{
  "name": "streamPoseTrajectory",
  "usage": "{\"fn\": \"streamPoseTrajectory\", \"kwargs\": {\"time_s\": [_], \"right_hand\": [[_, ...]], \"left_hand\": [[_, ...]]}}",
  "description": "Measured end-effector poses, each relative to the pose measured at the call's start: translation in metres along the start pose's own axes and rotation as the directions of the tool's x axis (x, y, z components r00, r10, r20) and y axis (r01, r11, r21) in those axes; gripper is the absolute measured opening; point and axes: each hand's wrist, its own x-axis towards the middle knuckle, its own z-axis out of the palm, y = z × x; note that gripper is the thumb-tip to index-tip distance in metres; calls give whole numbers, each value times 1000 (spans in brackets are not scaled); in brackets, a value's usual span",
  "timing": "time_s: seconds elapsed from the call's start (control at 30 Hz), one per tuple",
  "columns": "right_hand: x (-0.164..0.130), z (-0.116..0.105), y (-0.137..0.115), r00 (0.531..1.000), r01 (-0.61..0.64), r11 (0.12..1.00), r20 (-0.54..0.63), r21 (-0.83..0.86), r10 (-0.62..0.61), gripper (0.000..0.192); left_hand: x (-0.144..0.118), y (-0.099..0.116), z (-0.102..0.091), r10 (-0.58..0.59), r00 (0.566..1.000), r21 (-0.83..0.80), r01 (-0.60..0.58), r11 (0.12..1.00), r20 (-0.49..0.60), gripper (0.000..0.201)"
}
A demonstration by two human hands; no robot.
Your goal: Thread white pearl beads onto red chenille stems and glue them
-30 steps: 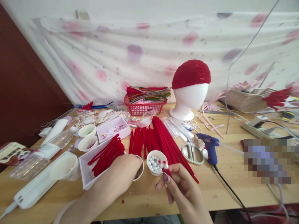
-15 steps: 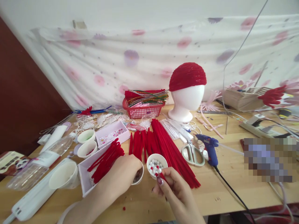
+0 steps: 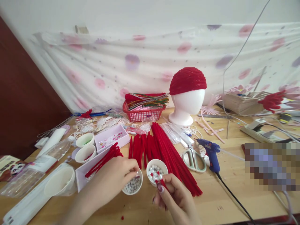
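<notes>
My left hand (image 3: 119,172) has its fingertips pinched over the rim of a small white cup (image 3: 133,194) of pearl-grey beads (image 3: 132,185). Whatever sits in that pinch is too small or hidden to make out. Between thumb and fingers, my right hand (image 3: 174,195) grips short red pipe cleaners (image 3: 164,184). Their red tips, with white beads at them, reach over a second white cup (image 3: 166,167), which also holds pearly beads. Just behind the cups lies a spread of long red pipe cleaners (image 3: 173,156).
Scissors (image 3: 194,157) and a blue glue gun (image 3: 212,153) with a black cord lie right. A white foam head (image 3: 187,104) wears a red cap. Behind stands a red basket (image 3: 144,115). Left are a lilac box (image 3: 79,175), more cups (image 3: 85,153) and a plastic bottle (image 3: 39,168).
My left hand has drawn back and up out of the bead cup, so its beads now show. My right hand keeps its grip, nearly still. The whole view has shifted slightly.
</notes>
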Motion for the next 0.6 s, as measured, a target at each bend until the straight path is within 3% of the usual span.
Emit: {"fn": "streamPoseTrajectory", "kwargs": {"time_s": [0.07, 0.17, 0.27, 0.37, 0.47, 0.6], "right_hand": [[-4, 4, -4, 1000, -13, 1000, -24, 18, 13, 43], [-8, 13, -12, 998, -22, 998, -50, 66, 25, 43], [-10, 20, -20, 999, -24, 995, -45, 96, 28, 43], [-10, 25, -24, 999, -20, 995, -37, 100, 24, 43], [-9, 28, -26, 999, -14, 996, -34, 85, 17, 42], [-8, 29, -25, 999, -41, 997, -23, 61, 43, 45]], "left_hand": [[-7, 6, 5, -106, 994, -281, 97, 955, -18, 16], [-15, 13, 25, -193, 981, -722, 110, 683, -34, 29], [-17, 16, 44, -217, 976, -909, 98, 406, 8, 32], [-14, 19, 50, -214, 973, -963, 134, 234, 83, 35], [-12, 20, 50, -205, 974, -972, 139, 191, 99, 39], [-13, 19, 51, -220, 974, -957, 109, 270, 49, 38]]}}
